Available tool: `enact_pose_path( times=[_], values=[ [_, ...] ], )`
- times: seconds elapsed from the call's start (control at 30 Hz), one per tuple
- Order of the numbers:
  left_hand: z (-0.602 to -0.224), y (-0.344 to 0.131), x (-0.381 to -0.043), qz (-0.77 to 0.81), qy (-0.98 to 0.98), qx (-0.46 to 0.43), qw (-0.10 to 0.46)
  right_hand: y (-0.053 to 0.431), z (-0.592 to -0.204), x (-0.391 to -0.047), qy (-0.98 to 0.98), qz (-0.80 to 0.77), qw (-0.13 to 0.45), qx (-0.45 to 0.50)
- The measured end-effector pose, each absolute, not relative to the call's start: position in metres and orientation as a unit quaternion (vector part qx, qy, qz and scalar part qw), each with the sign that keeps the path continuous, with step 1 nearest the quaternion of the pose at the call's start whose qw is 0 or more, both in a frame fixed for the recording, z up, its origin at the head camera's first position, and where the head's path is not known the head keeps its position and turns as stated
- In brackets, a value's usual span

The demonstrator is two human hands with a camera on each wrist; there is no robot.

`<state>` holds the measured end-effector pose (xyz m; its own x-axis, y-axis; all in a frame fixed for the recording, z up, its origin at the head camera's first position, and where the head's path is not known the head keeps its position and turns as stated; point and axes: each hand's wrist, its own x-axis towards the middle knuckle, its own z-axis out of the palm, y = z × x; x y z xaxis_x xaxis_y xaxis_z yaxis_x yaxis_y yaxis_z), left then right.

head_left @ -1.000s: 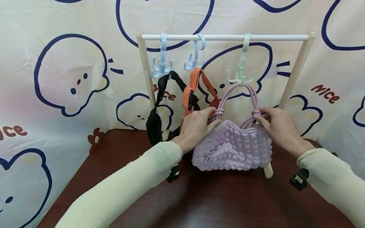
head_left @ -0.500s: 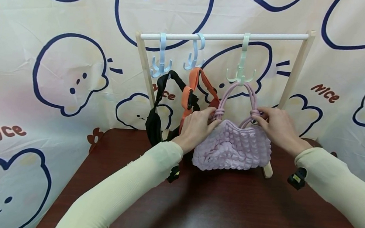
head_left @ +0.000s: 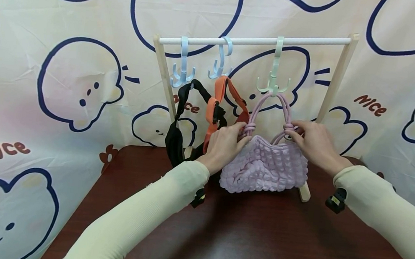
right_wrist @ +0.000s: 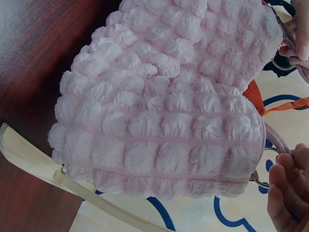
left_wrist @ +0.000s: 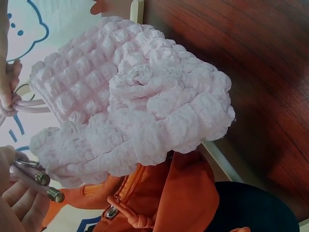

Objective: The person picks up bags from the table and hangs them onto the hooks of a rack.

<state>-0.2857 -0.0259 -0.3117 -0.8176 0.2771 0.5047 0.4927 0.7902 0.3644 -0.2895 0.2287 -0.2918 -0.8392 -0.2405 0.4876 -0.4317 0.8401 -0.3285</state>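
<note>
A puffy lilac handbag (head_left: 266, 165) hangs by its two cord handles (head_left: 258, 107) from a pale green hook (head_left: 272, 83). My left hand (head_left: 222, 146) pinches the handle's knotted base on the left. On the other side my right hand (head_left: 316, 144) pinches the matching knot. Metal rings join the cords to the bag; one ring (right_wrist: 263, 183) shows beside the right fingers in the right wrist view. Brass-coloured cord ends (left_wrist: 55, 194) stick out by the left hand in the left wrist view. The quilted body (right_wrist: 159, 111) is partly creased inward.
A white rail (head_left: 315, 42) on wooden posts carries two blue hooks (head_left: 183, 74) left of the green one. A black strap (head_left: 176, 139) and an orange bag (left_wrist: 169, 193) hang close beside the left hand. Below is a dark brown tabletop (head_left: 249, 235); a printed cloth is behind.
Almost nothing differs: both hands keep their grip on the handle knots. The right forearm has shifted slightly left, and the bag's lower edge has risen a touch.
</note>
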Motion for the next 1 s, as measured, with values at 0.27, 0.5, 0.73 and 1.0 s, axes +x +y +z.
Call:
enact_pose_path(
  times=[0.27, 0.5, 0.73, 1.0],
  values=[
    [-0.3138, -0.0238, -0.2856, -0.227, -0.928, -0.202, 0.214, 0.2277, -0.2916, -0.2916, -0.932, 0.215, 0.226, 0.186],
    [-0.3135, -0.0215, -0.2847, -0.213, -0.932, -0.196, 0.216, 0.2271, -0.2913, -0.2927, -0.933, 0.209, 0.224, 0.188],
    [-0.313, -0.0206, -0.285, -0.211, -0.932, -0.195, 0.219, 0.2268, -0.2919, -0.295, -0.932, 0.203, 0.232, 0.192],
    [-0.3158, -0.0207, -0.2841, -0.219, -0.93, -0.196, 0.22, 0.226, -0.2932, -0.2955, -0.933, 0.205, 0.228, 0.189]
  ],
)
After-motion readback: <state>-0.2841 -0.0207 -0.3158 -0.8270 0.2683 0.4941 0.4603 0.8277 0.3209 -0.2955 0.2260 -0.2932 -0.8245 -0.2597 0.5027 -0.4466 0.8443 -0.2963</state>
